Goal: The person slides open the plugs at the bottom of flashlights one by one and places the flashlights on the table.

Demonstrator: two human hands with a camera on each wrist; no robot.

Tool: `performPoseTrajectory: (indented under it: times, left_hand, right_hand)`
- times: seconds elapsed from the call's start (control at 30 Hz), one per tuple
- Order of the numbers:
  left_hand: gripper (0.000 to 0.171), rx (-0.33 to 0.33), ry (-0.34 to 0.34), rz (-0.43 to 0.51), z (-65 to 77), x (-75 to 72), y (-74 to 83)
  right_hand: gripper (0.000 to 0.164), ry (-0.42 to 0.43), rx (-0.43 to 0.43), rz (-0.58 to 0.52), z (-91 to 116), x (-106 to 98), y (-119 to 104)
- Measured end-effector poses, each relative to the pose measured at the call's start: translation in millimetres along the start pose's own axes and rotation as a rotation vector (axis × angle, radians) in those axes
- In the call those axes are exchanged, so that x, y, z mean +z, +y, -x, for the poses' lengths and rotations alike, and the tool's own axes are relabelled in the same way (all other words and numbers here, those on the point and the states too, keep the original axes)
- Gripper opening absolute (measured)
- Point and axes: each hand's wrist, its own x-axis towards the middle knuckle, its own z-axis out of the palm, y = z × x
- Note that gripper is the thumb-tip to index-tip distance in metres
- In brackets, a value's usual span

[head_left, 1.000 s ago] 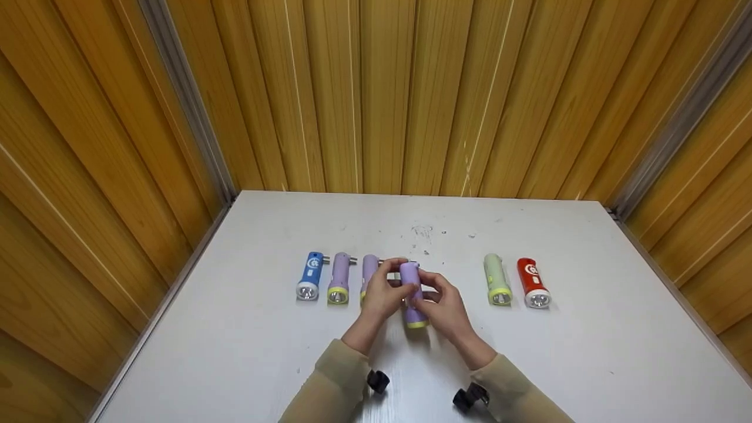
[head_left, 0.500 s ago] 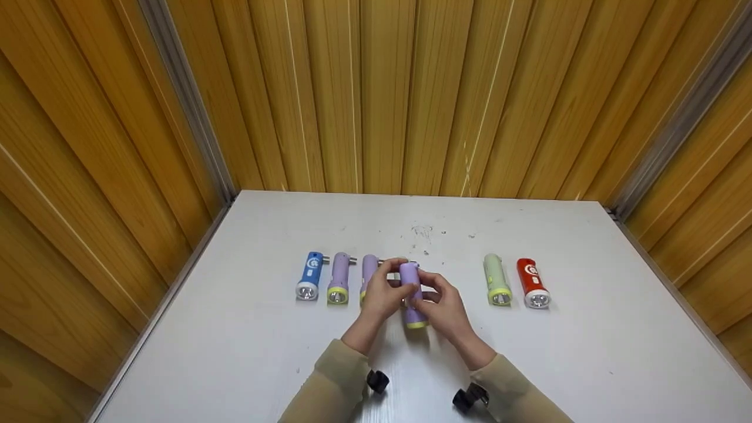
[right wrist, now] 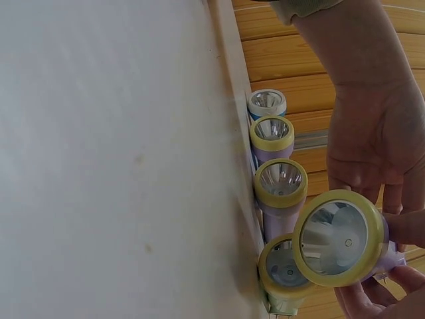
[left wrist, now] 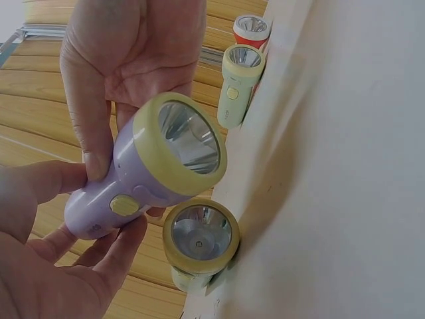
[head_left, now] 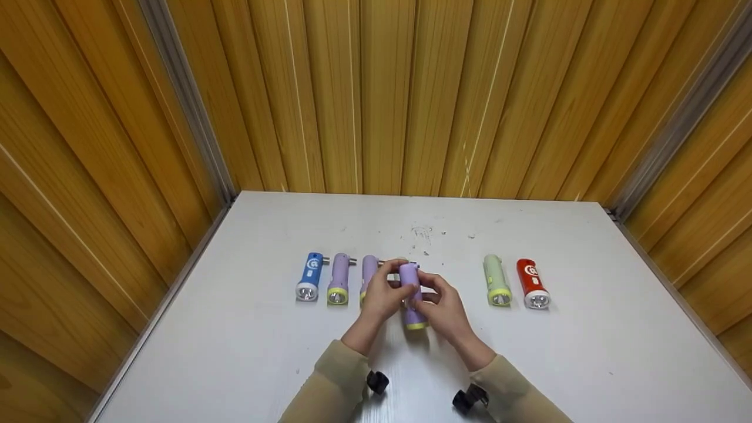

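Both hands hold one purple flashlight with a yellow lens rim, raised over the white table with its lens end toward the person. My left hand grips it from the left, thumb along the barrel. From the other side, my right hand pinches the barrel between thumb and fingers. A yellow switch shows on its side in the left wrist view, and the lens looks unlit in the right wrist view. Behind the hands a green flashlight lies on the table, mostly hidden in the head view.
Left of the hands lie a blue flashlight and two purple ones, the outer purple flashlight with plug prongs out. To the right are a light green flashlight and a red flashlight. Wood-look panels surround the table.
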Motion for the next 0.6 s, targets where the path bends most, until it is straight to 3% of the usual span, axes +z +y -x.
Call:
performPoseTrajectory:
  times: [0.6]
  left_hand:
    - [0.053,-0.018,-0.001,-0.005,-1.3,0.4,-1.5]
  right_hand:
    - [0.056,-0.007,-0.005,-0.001,-0.7,0.3,2.0]
